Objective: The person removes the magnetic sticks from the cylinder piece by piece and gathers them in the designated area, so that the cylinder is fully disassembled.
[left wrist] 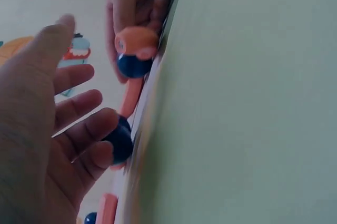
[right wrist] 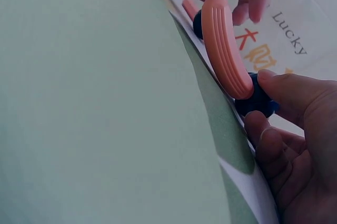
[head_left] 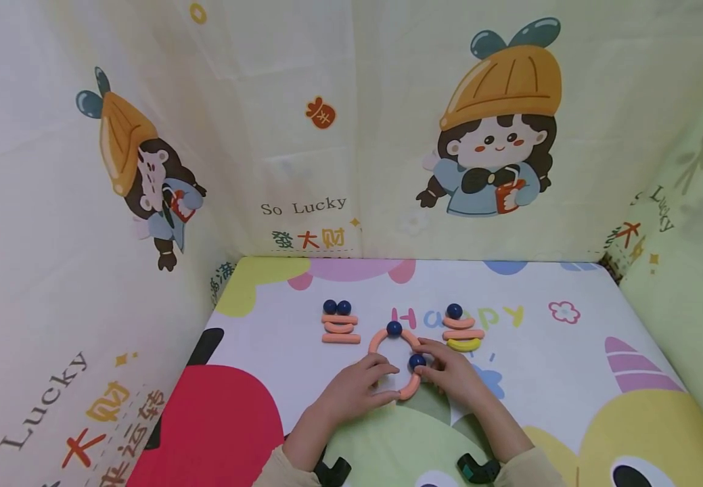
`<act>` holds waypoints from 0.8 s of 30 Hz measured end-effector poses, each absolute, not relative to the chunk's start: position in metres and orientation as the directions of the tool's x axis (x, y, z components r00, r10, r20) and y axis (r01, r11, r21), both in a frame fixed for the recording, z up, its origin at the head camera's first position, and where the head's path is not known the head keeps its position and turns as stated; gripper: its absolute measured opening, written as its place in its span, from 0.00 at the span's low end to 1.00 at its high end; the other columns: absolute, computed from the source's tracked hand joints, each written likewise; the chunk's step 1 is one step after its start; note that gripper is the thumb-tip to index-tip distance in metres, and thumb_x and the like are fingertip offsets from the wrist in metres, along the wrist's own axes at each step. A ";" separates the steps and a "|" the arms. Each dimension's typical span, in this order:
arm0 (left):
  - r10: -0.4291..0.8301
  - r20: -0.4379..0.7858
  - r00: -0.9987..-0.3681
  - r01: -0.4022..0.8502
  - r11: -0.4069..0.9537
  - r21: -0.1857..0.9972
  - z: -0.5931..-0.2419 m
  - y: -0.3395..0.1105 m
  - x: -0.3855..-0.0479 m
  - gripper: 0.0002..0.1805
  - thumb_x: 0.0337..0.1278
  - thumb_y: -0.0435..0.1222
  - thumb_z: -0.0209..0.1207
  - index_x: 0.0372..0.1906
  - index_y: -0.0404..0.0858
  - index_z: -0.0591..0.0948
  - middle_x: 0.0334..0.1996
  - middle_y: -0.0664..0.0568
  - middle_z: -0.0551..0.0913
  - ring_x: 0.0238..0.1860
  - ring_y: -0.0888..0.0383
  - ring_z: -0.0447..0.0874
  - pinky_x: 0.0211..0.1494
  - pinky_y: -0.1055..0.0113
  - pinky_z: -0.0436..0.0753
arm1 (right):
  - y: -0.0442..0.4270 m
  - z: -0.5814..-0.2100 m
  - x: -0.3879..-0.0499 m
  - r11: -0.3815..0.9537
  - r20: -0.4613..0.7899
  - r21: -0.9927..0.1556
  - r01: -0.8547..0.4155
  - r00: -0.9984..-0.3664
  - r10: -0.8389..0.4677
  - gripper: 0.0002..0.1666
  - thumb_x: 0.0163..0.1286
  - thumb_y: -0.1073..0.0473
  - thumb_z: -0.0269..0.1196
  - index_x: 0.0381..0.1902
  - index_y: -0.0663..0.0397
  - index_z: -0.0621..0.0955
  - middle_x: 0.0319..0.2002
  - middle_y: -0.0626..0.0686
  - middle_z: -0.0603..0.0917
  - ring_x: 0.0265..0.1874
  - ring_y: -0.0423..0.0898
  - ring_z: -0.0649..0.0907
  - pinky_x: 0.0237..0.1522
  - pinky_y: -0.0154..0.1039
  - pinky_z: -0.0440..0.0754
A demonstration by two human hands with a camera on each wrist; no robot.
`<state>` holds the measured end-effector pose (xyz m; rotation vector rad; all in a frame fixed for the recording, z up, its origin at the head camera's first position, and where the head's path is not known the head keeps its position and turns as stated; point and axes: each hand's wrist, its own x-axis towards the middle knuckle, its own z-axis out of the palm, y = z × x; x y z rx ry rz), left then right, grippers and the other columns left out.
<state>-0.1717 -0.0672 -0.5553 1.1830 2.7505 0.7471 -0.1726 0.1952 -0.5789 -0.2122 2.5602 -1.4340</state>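
Observation:
A ring of salmon-coloured curved rods [head_left: 409, 387] and dark blue balls lies on the table's middle. My right hand [head_left: 451, 374] pinches a blue ball [right wrist: 255, 100] between thumb and fingers at the ring's right side; a grooved curved rod [right wrist: 225, 45] joins that ball. Another blue ball [head_left: 394, 329] tops the ring. My left hand [head_left: 356, 387] is at the ring's left side, fingers loosely spread and thumb near the lower rod's end. The left wrist view shows nothing gripped in the left hand [left wrist: 37, 103]; whether its thumb touches the rod I cannot tell.
Left of the ring lie salmon rods [head_left: 341, 339] and two blue balls [head_left: 336, 308]. To its right are more salmon rods [head_left: 463, 334], a yellow curved rod [head_left: 463, 345] and a blue ball [head_left: 455, 311]. A printed cloth [head_left: 388, 155] hangs behind the patterned table [head_left: 546, 372].

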 end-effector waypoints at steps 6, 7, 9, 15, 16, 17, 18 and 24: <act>0.738 0.110 -0.666 0.692 0.554 0.463 -0.561 -0.060 -0.167 0.28 0.64 0.63 0.52 0.62 0.54 0.78 0.57 0.61 0.76 0.44 0.70 0.79 0.50 0.73 0.79 | 0.195 -0.578 -0.172 0.522 -0.087 -0.851 -0.047 -0.969 -0.230 0.25 0.68 0.47 0.66 0.62 0.36 0.79 0.71 0.48 0.70 0.21 0.42 0.77 0.22 0.37 0.78; 0.742 0.115 -0.661 0.696 0.547 0.465 -0.562 -0.059 -0.167 0.27 0.64 0.62 0.53 0.62 0.55 0.78 0.57 0.61 0.76 0.43 0.71 0.78 0.50 0.74 0.79 | 0.195 -0.578 -0.172 0.523 -0.088 -0.851 -0.047 -0.969 -0.230 0.25 0.68 0.47 0.66 0.62 0.37 0.78 0.71 0.48 0.70 0.21 0.42 0.77 0.22 0.36 0.78; 0.749 0.124 -0.650 0.706 0.537 0.462 -0.565 -0.058 -0.167 0.25 0.65 0.60 0.54 0.62 0.56 0.78 0.57 0.61 0.76 0.41 0.72 0.78 0.48 0.76 0.78 | 0.195 -0.578 -0.172 0.528 -0.091 -0.848 -0.044 -0.970 -0.227 0.26 0.67 0.47 0.66 0.62 0.36 0.78 0.71 0.48 0.70 0.21 0.42 0.77 0.22 0.36 0.78; 0.765 0.151 -0.626 0.740 0.521 0.426 -0.572 -0.054 -0.166 0.20 0.66 0.55 0.58 0.59 0.56 0.79 0.52 0.62 0.78 0.41 0.72 0.78 0.46 0.80 0.77 | 0.195 -0.579 -0.173 0.546 -0.101 -0.838 -0.030 -0.973 -0.209 0.27 0.65 0.45 0.67 0.63 0.34 0.78 0.70 0.45 0.71 0.22 0.42 0.77 0.23 0.36 0.78; 0.765 0.155 -0.625 0.742 0.521 0.422 -0.573 -0.053 -0.167 0.19 0.66 0.54 0.58 0.58 0.56 0.80 0.51 0.63 0.78 0.42 0.72 0.78 0.46 0.80 0.77 | 0.195 -0.580 -0.173 0.553 -0.104 -0.833 -0.027 -0.974 -0.204 0.27 0.65 0.45 0.67 0.63 0.33 0.78 0.70 0.43 0.71 0.22 0.42 0.77 0.23 0.35 0.78; 0.765 0.158 -0.625 0.744 0.521 0.420 -0.573 -0.052 -0.167 0.17 0.67 0.53 0.58 0.56 0.56 0.80 0.50 0.64 0.79 0.42 0.72 0.78 0.46 0.81 0.76 | 0.195 -0.580 -0.173 0.559 -0.106 -0.829 -0.026 -0.974 -0.202 0.28 0.65 0.44 0.67 0.63 0.32 0.78 0.70 0.42 0.71 0.22 0.42 0.77 0.23 0.35 0.78; 0.765 0.162 -0.623 0.746 0.520 0.415 -0.574 -0.051 -0.167 0.16 0.67 0.52 0.58 0.55 0.55 0.81 0.50 0.64 0.79 0.43 0.72 0.79 0.46 0.81 0.77 | 0.195 -0.580 -0.173 0.566 -0.109 -0.824 -0.024 -0.974 -0.201 0.28 0.65 0.44 0.67 0.63 0.31 0.78 0.70 0.42 0.71 0.22 0.42 0.77 0.23 0.35 0.78; 0.771 0.182 -0.611 0.761 0.508 0.403 -0.576 -0.049 -0.167 0.12 0.70 0.50 0.56 0.52 0.55 0.83 0.47 0.67 0.82 0.45 0.73 0.80 0.49 0.80 0.77 | 0.194 -0.581 -0.173 0.578 -0.122 -0.816 -0.009 -0.975 -0.187 0.27 0.66 0.43 0.67 0.62 0.29 0.78 0.70 0.41 0.72 0.22 0.42 0.76 0.24 0.34 0.77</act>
